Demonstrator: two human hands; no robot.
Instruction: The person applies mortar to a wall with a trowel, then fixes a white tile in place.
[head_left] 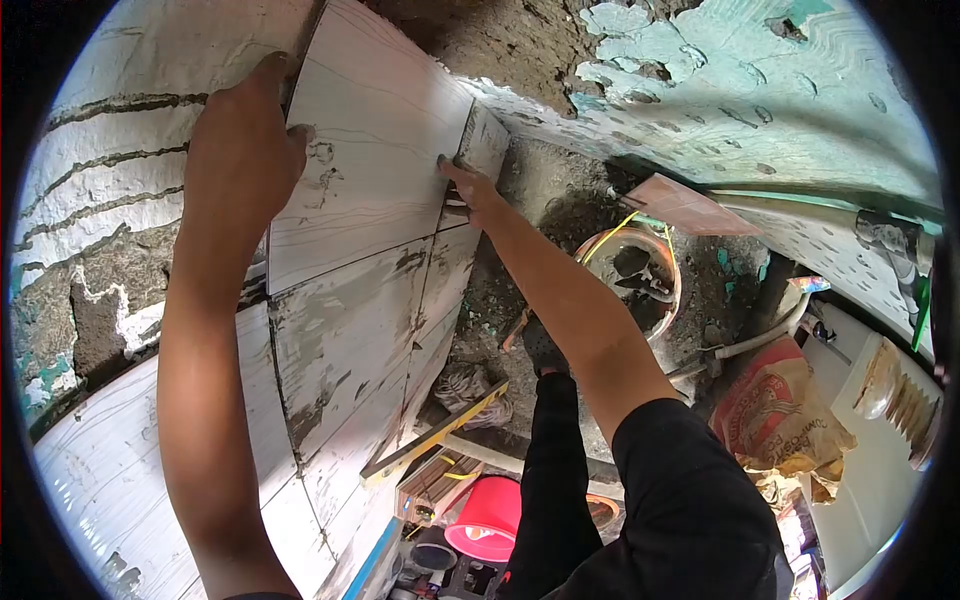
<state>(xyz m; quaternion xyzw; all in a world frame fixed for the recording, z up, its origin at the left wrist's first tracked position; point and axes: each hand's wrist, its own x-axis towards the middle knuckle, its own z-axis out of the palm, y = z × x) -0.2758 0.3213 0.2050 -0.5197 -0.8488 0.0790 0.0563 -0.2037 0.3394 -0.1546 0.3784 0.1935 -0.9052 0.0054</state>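
A large white wall tile [375, 130] with thin grey veining stands against the wall, above a row of tiles smeared with mortar. My left hand [240, 150] grips its left edge, thumb on the face and the other fingers at the side. At the opposite edge my right hand [470, 190] holds it, its thumb tip on the front and fingers behind the rim. Small dark scribbles mark the tile's face near my left thumb. Directly below, a smeared tile [345, 340] is fixed to the wall.
Left is bare wall with mortar ridges [110, 150]. A bucket [672, 290] with dark contents stands on the rough floor beside a pinkish tile [690, 205]. Lower down are a yellow spirit level [440, 430], a pink bucket [485, 520] and a torn paper sack [770, 410].
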